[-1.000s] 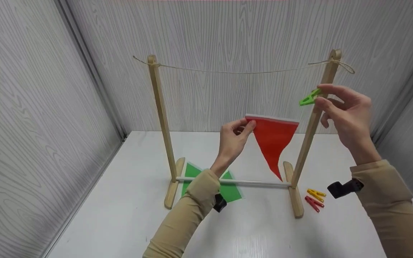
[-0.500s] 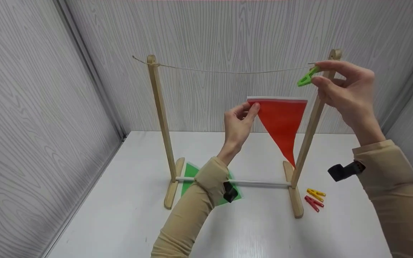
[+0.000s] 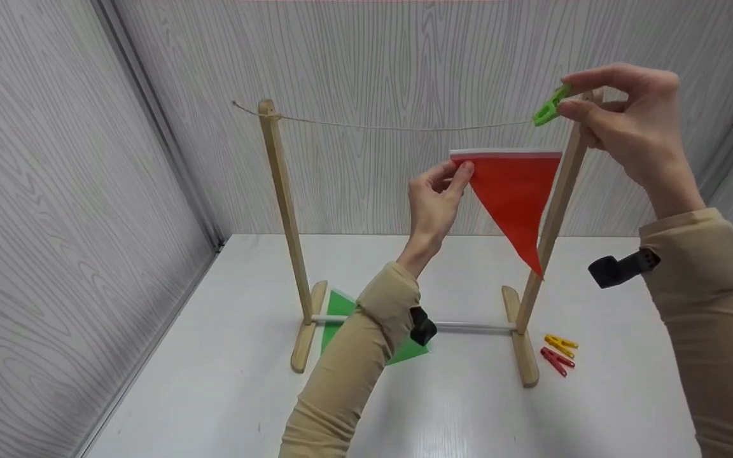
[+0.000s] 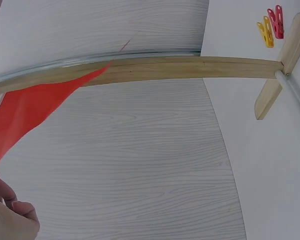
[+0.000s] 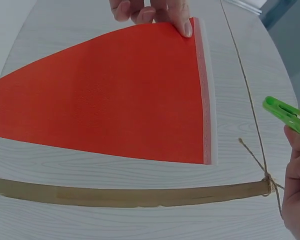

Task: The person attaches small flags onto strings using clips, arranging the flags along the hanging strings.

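My left hand [image 3: 436, 200] pinches a red triangular pennant [image 3: 513, 197] by the left corner of its white-edged top. The pennant hangs point down, just under the string [image 3: 404, 129] and in front of the right wooden post [image 3: 560, 197]. Higher up at the right, my right hand [image 3: 637, 117] holds a green clothespin [image 3: 550, 107] between thumb and fingers. Its tip overlaps the string in the head view. From the right wrist camera, the clothespin [image 5: 284, 112] appears beside the string [image 5: 247, 85], apart from the pennant's white strip [image 5: 210, 100].
Green pennants [image 3: 408, 352] lie on the table beneath the stand's white crossbar [image 3: 474, 326], partly hidden by my left sleeve. A yellow clothespin [image 3: 561, 344] and a red clothespin [image 3: 557, 360] lie right of the stand's right foot [image 3: 524, 359]. The left post [image 3: 285, 203] carries the string's other end.
Both hands have risen and shifted slightly right. The red pennant has come up from mid-height to near the string, and the green clothespin has moved up to string level.
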`<state>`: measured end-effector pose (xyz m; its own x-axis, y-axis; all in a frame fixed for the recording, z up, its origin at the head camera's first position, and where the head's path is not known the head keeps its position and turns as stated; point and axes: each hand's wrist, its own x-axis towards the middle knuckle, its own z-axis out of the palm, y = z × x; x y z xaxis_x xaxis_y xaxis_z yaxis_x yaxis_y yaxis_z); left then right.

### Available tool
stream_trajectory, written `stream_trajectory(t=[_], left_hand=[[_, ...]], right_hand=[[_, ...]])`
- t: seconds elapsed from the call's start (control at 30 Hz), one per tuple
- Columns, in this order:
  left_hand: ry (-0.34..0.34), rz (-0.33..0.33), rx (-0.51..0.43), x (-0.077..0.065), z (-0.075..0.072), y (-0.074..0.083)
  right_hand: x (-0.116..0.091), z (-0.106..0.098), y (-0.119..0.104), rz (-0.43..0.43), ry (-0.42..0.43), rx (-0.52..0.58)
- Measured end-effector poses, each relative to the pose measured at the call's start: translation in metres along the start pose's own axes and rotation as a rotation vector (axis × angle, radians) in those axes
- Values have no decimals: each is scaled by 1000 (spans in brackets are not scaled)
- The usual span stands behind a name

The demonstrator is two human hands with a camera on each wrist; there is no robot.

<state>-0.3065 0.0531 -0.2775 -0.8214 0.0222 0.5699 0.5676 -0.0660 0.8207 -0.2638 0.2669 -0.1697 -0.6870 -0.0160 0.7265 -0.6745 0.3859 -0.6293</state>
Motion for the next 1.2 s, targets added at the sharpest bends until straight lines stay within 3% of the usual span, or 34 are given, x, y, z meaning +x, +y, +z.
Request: stream_trajectory(t=[0.37,0.93,1.2], left_hand=[[-7,-6,-24,8,5,9],[8,23,-39,14,11,17],[24,14,-56,14,14,19]], right_hand=[[19,2,-6,60,-23,-195],[23,7,-4,99,-33,-218],[23,9,0,86,-25,-306]])
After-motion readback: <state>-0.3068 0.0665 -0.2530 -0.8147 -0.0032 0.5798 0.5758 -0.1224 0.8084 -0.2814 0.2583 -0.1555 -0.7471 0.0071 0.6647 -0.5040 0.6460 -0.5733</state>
